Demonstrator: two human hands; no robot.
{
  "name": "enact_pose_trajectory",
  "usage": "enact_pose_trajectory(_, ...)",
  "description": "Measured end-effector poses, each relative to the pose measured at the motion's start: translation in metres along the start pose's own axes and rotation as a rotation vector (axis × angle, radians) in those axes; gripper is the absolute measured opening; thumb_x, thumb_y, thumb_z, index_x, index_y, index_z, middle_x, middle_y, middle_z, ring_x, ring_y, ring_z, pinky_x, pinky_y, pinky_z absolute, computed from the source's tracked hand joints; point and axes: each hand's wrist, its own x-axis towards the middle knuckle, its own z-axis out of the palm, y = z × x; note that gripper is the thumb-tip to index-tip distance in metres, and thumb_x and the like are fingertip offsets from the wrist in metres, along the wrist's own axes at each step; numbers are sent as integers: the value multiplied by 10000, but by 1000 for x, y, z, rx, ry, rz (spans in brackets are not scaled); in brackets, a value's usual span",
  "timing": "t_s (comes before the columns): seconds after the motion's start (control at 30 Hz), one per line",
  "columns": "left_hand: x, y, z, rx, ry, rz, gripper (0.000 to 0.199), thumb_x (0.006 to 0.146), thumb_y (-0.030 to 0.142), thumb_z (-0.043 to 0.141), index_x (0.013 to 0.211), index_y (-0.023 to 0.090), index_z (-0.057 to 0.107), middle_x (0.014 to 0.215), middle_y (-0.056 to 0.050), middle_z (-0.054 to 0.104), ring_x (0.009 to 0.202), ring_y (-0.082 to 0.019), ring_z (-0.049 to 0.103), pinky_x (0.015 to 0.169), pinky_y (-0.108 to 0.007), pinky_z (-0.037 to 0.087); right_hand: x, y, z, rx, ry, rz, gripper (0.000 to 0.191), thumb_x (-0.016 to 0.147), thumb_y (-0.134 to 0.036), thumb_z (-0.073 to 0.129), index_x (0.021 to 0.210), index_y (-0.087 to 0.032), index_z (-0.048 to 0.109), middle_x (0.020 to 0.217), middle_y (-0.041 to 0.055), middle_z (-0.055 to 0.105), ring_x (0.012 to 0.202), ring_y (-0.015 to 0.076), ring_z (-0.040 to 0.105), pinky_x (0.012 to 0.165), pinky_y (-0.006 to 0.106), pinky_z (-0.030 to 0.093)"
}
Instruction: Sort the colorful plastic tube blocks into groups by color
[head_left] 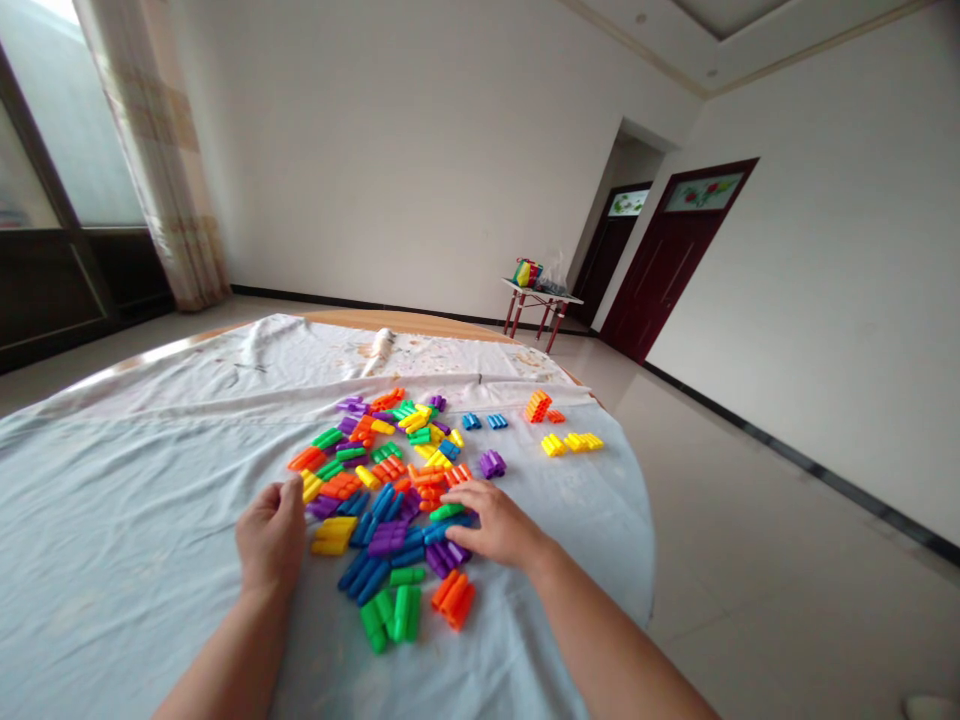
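Note:
Colourful plastic tube-shaped building pieces lie in a loose pile before me. My left hand [270, 525] is closed in a fist at the pile's left side, beside a yellow piece [334, 536]; whatever its fingers may hold is hidden. Over the right of the pile reaches my right hand [495, 522], thumb and fingers apart around a green piece [447, 511]. I cannot see a firm grip on that piece. Below the right hand are a purple piece [448, 556] and an orange piece [454, 598]. Green pieces [406, 612] lie nearest to me.
The round table wears a pale blue cloth [150, 520] and a floral cloth [322, 350]. Apart from the pile, right of it, lie blue pieces [496, 422], a stacked orange block [538, 406], yellow pieces [583, 442] and a purple block [492, 463]. A small table [559, 298] stands far behind.

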Motion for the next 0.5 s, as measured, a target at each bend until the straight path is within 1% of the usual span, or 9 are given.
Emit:
enact_pose_trajectory(0.1,-1,1,-1,9,-5,-13,323,751,427,485,547,180,442,462,58,323,491,-100,314,483,-247,275,5,5,-2,39,-50,-20,270,736,-143,630,996,-203,674,1061,52,663,1024,170,593,900,292,444)
enact_pose_trajectory(0.17,-1,3,-2,17,-3,-23,314,756,421,489,562,176,459,464,62,340,492,-95,319,490,-240,283,7,8,-5,55,-36,-25,204,768,-114,586,929,-199,678,993,35,683,965,155,614,868,280,455)
enact_pose_trajectory(0.23,-1,3,-3,35,15,-28,297,759,405,491,573,174,472,460,66,347,498,-94,327,502,-233,288,4,9,-9,64,28,-19,169,793,-122,575,910,-199,669,963,26,687,944,151,616,867,281,451)
enact_pose_trajectory(0.33,-1,2,-3,66,36,-27,282,750,382,505,564,172,476,441,66,345,501,-95,336,506,-225,292,-7,10,-20,44,179,23,137,817,-153,574,914,-202,658,929,21,683,924,148,609,857,280,445)
enact_pose_trajectory(0.43,1,-3,-2,77,37,-20,294,742,396,513,553,174,475,414,65,343,482,-95,337,492,-217,300,-24,18,-33,-65,320,111,117,836,-164,558,894,-199,653,874,21,678,861,151,600,824,288,432)
enact_pose_trajectory(0.5,3,-8,-2,87,49,8,296,740,406,516,557,175,487,398,65,348,470,-96,343,483,-214,310,-35,27,-39,-177,359,175,112,831,-159,561,881,-200,653,876,27,674,864,164,590,831,308,412)
